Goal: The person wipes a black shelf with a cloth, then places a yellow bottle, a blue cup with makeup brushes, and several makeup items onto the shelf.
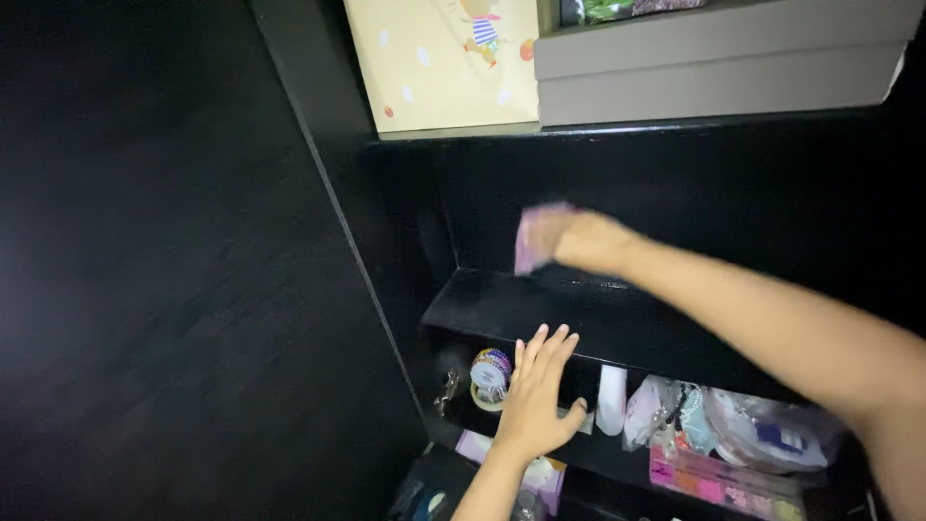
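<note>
- The right hand (584, 239) reaches across into a black shelf unit, its fingers closed around a small purple cloth (533, 236), which is blurred.
- The cloth sits above the back left part of the bare black shelf (502, 309), near the rear wall; whether it touches the board cannot be told.
- The left hand (540, 400) lies flat with fingers spread and close together, palm down, resting against the front edge of that same shelf and holding nothing.
- Just left of the left hand, on the level below, stand rolls of tape (490, 376), one patterned in many colours.
- To the right of the left hand stands a white bottle (611, 397), and beyond it lie clear plastic bags (733, 425) of small items.
- Under these is a pink box (709, 482).
- On the shelf above stand a pale yellow picture book (444, 63) and two grey boxes (714, 72), stacked.
</note>
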